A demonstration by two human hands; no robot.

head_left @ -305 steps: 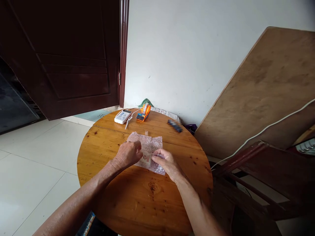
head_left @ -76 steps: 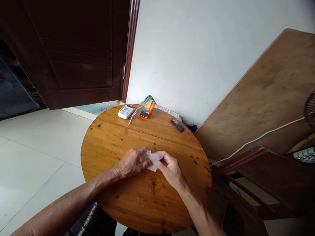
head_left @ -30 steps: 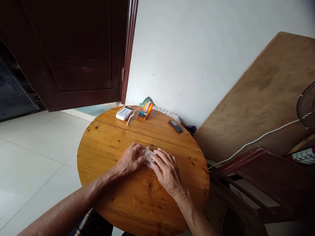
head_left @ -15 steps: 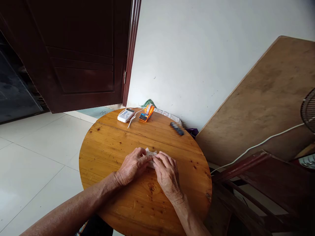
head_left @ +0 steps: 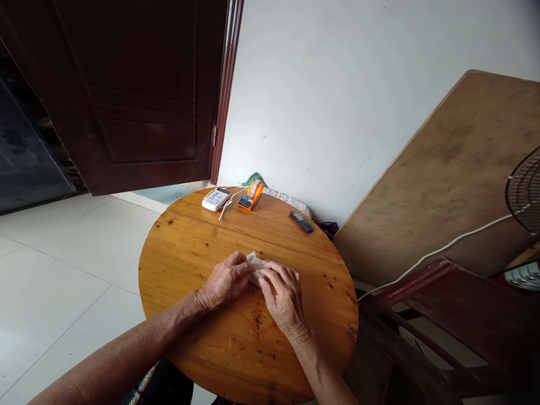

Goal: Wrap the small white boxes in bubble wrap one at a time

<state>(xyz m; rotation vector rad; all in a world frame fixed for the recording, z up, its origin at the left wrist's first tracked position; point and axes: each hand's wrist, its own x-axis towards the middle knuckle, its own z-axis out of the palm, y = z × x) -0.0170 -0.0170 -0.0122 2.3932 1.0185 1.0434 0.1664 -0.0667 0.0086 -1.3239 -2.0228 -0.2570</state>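
A small whitish, crinkled packet point(head_left: 255, 269), looking like something in thin plastic or paper wrap, lies between my hands over the middle of the round wooden table point(head_left: 185, 242). My left hand point(head_left: 228, 280) grips its left end, thumb and fingers bent together. On the right end, my right hand point(head_left: 283, 292) has its curled fingers pressed against the wrap. What the packet contains is hidden, and the fingers cover much of it.
At the table's far edge are a white box-like device point(head_left: 216, 199) with a white cable and an orange tape dispenser point(head_left: 252, 195). A dark blurred object point(head_left: 301, 221) lies at the back right. A wooden chair point(head_left: 447, 304) and a fan point(head_left: 525, 191) stand to the right.
Both hands have shifted slightly, and more of the packet's top shows between them. My right fingers have moved a little over it. The view has turned slightly.
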